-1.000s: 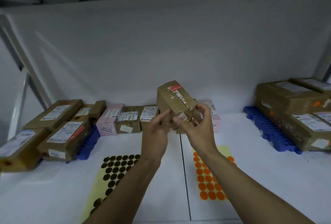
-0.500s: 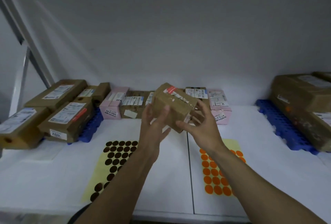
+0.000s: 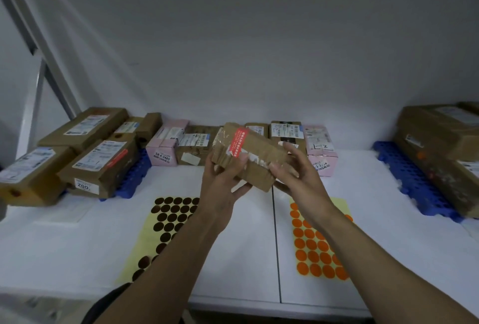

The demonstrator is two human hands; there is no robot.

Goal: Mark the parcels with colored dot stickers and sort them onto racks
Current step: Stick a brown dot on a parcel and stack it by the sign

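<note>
Parcel: we hold the brown cardboard parcel (image 3: 255, 153) clear of the white table (image 3: 233, 266), in front of the back row (image 3: 193, 142) of waiting boxes.
Left hand: our left hand (image 3: 223, 186) cups the parcel's left end from below, with fingers curled under it and the thumb pressed on the taped top.
Right hand: our right hand (image 3: 298, 177) clasps the right end, thumb on top and fingers reaching round the far side.
Long axis: it runs left to right across us, one end in each hand. The top face and its red label (image 3: 239, 142) are tipped towards us.
Sticker sheets: the brown-dot sheet (image 3: 166, 222) lies on the table below and left of our left hand. The orange-dot sheet (image 3: 313, 248) lies below our right forearm.
Racks: the left rack (image 3: 131, 183) and the right rack (image 3: 412, 181), both blue, stand well apart at the two sides and already carry boxes.
Step, as we judge it: we are reading the parcel, and no dot shows on its top face yet.
What the next move turns on: each sheet sits just under one hand, so whichever hand lets go to reach for a dot leaves the other to carry the whole length from one end.
</note>
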